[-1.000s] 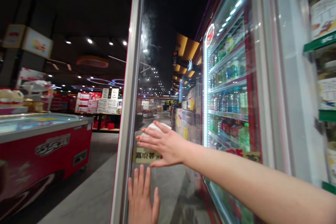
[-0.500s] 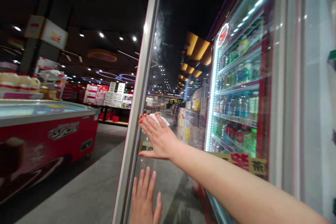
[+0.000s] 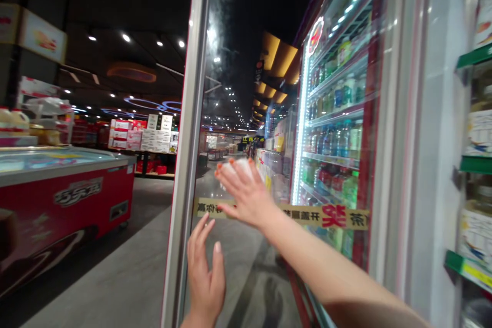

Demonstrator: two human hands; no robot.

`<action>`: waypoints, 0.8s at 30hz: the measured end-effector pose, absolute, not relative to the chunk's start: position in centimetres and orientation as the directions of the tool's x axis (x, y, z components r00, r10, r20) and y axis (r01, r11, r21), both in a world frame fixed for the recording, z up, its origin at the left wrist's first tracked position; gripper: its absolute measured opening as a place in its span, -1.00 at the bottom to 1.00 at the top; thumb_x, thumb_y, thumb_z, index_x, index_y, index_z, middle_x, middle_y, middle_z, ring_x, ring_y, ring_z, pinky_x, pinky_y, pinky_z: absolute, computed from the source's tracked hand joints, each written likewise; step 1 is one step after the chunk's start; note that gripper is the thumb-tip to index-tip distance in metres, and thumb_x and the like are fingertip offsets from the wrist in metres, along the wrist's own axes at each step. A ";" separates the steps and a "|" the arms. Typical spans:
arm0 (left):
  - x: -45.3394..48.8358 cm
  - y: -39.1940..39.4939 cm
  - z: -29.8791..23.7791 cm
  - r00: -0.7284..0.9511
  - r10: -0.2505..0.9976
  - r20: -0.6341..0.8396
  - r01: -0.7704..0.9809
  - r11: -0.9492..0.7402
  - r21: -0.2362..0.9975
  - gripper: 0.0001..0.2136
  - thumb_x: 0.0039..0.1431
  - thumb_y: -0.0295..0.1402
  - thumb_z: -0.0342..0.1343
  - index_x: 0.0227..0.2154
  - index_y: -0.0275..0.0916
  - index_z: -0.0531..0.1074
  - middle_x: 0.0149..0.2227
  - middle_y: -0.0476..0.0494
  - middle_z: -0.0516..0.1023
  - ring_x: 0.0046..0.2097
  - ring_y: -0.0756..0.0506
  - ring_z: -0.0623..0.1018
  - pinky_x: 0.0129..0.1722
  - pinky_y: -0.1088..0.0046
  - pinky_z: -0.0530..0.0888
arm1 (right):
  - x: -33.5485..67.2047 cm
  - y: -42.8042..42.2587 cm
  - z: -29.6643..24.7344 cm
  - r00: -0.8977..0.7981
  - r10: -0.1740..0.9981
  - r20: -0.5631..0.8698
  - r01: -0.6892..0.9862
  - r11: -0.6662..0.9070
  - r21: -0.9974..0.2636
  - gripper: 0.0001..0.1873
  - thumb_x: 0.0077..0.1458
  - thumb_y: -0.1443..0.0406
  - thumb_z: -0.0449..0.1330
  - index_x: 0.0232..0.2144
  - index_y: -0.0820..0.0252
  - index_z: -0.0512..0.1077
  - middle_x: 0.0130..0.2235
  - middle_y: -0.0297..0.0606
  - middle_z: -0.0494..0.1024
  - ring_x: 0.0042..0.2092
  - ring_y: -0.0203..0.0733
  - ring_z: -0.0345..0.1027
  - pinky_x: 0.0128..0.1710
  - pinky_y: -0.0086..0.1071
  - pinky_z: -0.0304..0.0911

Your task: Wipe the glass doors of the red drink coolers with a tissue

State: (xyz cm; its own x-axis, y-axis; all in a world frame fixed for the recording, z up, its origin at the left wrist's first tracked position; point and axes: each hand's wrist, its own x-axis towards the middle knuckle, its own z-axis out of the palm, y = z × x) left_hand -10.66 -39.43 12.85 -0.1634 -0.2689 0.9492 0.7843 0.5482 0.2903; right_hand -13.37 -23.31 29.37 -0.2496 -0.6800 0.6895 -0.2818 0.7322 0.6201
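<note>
A white cloth (image 3: 236, 166) lies under the splayed fingers of the right hand (image 3: 246, 197), against the glass door (image 3: 234, 87) of a drinks cooler (image 3: 371, 113); whether it is gripped cannot be told, though flat, even pressure is best kept. At 7 o'clock, the fingers of the left hand (image 3: 205, 282) are released, beside the door frame (image 3: 188, 113).

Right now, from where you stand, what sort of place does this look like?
It looks like a supermarket: a lit glass-door cooler stocked with bottled drinks, a red chest freezer beside the aisle, and stacked cartons further back.
</note>
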 end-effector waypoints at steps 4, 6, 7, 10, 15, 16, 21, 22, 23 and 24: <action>-10.8 -38.7 15.9 -0.110 -0.162 0.981 0.850 0.496 0.178 -0.55 0.49 -0.38 -0.01 0.38 -0.06 0.30 0.44 -0.24 0.38 0.46 -0.16 0.40 0.43 0.14 0.40 | -11.4 -20.2 17.2 -0.232 -0.684 0.691 -0.365 0.720 0.590 -0.13 0.40 -0.01 0.13 0.58 0.13 -0.01 0.59 -0.29 0.04 0.64 -0.06 -0.28 0.64 0.14 -0.15; -10.9 -37.3 16.7 -0.096 -0.016 0.995 0.876 0.473 0.092 -0.50 0.52 -0.34 -0.06 0.45 -0.08 0.20 0.51 -0.30 0.28 0.51 -0.18 0.33 0.42 0.11 0.42 | -10.5 -18.9 15.5 -0.231 -0.561 0.795 -0.412 0.797 0.442 -0.07 0.38 0.15 0.12 0.61 0.15 -0.19 0.60 -0.16 0.00 0.62 -0.02 -0.21 0.61 0.21 -0.09; -11.0 -36.4 16.8 -0.070 0.093 0.993 0.886 0.463 0.019 -0.47 0.54 -0.30 -0.10 0.50 -0.11 0.12 0.55 -0.33 0.21 0.54 -0.19 0.29 0.43 0.12 0.41 | -10.2 -18.5 15.4 -0.221 -0.492 0.842 -0.455 0.816 0.357 -0.02 0.36 0.20 0.10 0.61 0.17 -0.32 0.61 -0.09 -0.08 0.62 0.01 -0.20 0.58 0.23 -0.02; -11.7 -33.9 17.0 0.049 0.417 0.907 0.821 0.501 -0.275 -0.36 0.57 -0.17 -0.17 0.58 -0.23 -0.10 0.57 -0.30 0.18 0.60 -0.12 0.15 0.56 0.19 0.19 | -9.3 -17.2 15.7 -0.175 -0.299 0.938 -0.567 0.810 0.152 0.05 0.34 0.30 0.04 0.58 0.19 -0.57 0.62 0.00 -0.32 0.61 0.02 -0.22 0.47 0.14 0.25; -14.3 -35.7 19.9 0.063 0.384 0.921 0.491 0.792 -0.363 -0.33 0.54 -0.27 -0.02 0.59 -0.11 -0.11 0.53 -0.05 0.27 0.63 -0.02 -0.06 0.63 0.22 -0.27 | -7.3 -10.9 13.5 0.055 -0.143 0.988 -0.272 0.950 0.153 0.01 0.28 0.44 0.12 0.62 0.02 -0.22 0.61 -0.09 -0.11 0.59 0.22 -0.15 0.46 0.38 0.18; -14.7 -36.5 21.1 0.035 0.303 0.952 0.463 0.840 -0.284 -0.32 0.55 -0.27 -0.03 0.59 -0.13 -0.15 0.57 -0.09 0.19 0.63 -0.03 -0.10 0.63 0.20 -0.25 | -7.0 -9.6 12.5 0.095 -0.127 0.987 -0.184 0.973 0.143 -0.01 0.27 0.42 0.16 0.61 0.02 -0.14 0.61 -0.07 -0.08 0.57 0.32 -0.10 0.45 0.49 0.13; -14.2 -36.0 23.5 -0.028 0.006 1.000 0.436 0.900 0.007 -0.23 0.56 -0.15 -0.08 0.59 -0.36 -0.31 0.64 -0.35 -0.31 0.65 -0.21 -0.29 0.63 0.02 -0.18 | -7.6 -7.0 5.6 -0.034 -0.056 0.998 -0.015 0.998 0.056 -0.05 0.28 0.30 0.18 0.61 0.07 -0.08 0.56 -0.08 -0.04 0.55 0.40 -0.10 0.44 0.62 -0.03; -13.6 -35.2 22.1 -0.009 0.080 0.997 0.437 0.897 -0.068 -0.22 0.55 -0.12 -0.05 0.59 -0.37 -0.28 0.64 -0.32 -0.32 0.65 -0.21 -0.29 0.63 0.05 -0.19 | -8.1 -6.9 3.9 -0.057 -0.077 0.995 -0.018 0.997 0.076 -0.04 0.27 0.29 0.18 0.60 0.05 -0.07 0.55 -0.13 0.00 0.55 0.33 -0.11 0.49 0.55 -0.09; -13.0 -34.6 20.2 0.017 0.205 0.979 0.435 0.880 -0.192 -0.22 0.54 -0.08 -0.04 0.59 -0.35 -0.20 0.65 -0.26 -0.30 0.65 -0.20 -0.27 0.63 0.10 -0.20 | -8.5 -6.7 2.2 -0.062 -0.101 0.993 -0.020 0.995 0.100 -0.03 0.24 0.28 0.20 0.60 0.02 -0.06 0.53 -0.17 0.05 0.55 0.27 -0.10 0.53 0.48 -0.15; -12.5 -34.3 17.9 0.039 0.357 0.933 0.426 0.839 -0.339 -0.25 0.53 -0.06 -0.03 0.58 -0.30 -0.11 0.65 -0.17 -0.26 0.66 -0.19 -0.22 0.64 0.15 -0.20 | -9.0 -6.3 0.5 -0.052 -0.129 0.990 -0.019 0.992 0.128 -0.01 0.21 0.27 0.23 0.59 -0.01 -0.03 0.51 -0.22 0.11 0.55 0.23 -0.06 0.56 0.42 -0.17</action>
